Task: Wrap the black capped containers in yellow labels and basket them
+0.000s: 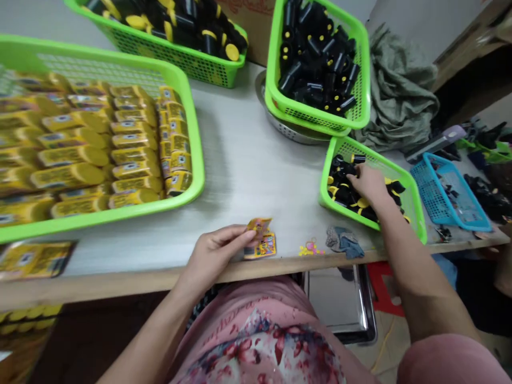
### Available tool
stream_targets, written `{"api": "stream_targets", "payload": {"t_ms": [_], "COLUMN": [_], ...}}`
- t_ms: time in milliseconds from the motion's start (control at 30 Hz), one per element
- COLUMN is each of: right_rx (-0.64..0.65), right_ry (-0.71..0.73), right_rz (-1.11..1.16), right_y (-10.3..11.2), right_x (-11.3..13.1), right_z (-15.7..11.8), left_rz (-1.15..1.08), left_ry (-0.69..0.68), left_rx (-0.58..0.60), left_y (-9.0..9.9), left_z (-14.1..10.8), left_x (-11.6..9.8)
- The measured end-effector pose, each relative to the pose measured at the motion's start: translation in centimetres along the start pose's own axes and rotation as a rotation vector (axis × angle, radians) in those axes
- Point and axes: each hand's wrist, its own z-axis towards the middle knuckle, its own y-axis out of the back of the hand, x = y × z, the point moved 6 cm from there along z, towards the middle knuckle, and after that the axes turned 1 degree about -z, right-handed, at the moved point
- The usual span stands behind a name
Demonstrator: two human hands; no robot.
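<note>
My left hand (219, 246) is at the table's front edge, thumb and fingers pinched on a small yellow printed label (260, 227). Another printed label (265, 246) lies flat on the table just beneath it. My right hand (371, 184) reaches into a small green basket (416, 205) of short black plastic tubes and yellow caps (363, 203). Its fingers are curled down among the pieces, and whatever lies between them is hidden.
A large green basket (196, 144) at left holds rows of yellow-wrapped tubes (136, 141). Behind stand green baskets of black tubes (320, 53) and yellow-capped ones (184, 24). Yellow bits (310, 248) and a grey cloth scrap (344, 241) lie near the edge. A blue basket (454, 192) stands right.
</note>
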Motion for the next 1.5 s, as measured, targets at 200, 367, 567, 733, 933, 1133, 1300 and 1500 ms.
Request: {"api": "stream_targets", "payload": {"t_ms": [200,367,567,733,933,1133,1300,1500], "right_rx": [-0.381,0.062,0.430,0.448,0.473,0.522,0.503,0.492], "right_ry": [0.159,0.752,0.990,1.053,1.036,0.980,0.981,0.998], "right_rz": [0.233,0.773,0.917,0.859,0.860,0.835,0.863,0.898], "right_y": [3.4,4.7,2.8,2.3,1.8,1.4,1.4,1.3], "right_x": [1.9,9.9,14.6,14.6,15.3,15.9,16.0,16.5], "right_z": [-3.3,-10.7,-13.5,-13.3,-14.0,-14.1,-14.2,-14.3], "left_rz": [0.035,-0.001,0.042,0.057,0.002,-0.095,-0.118,-0.186], "left_ry": [-0.062,-0.003,0.046,0.038,0.008,-0.029,0.001,0.025], "left_rx": [0.058,0.100,0.128,0.123,0.107,0.037,0.101,0.113], "left_y": [-0.2,-0.6,-0.8,-0.8,-0.8,-0.1,-0.5,-0.5], "left_z": [-0.6,-0.7,-0.7,-0.7,-0.7,-0.5,-0.4,-0.2], "left_x": [-0.4,-0.4,-0.4,-0.6,-0.7,-0.2,0.2,0.5]}}
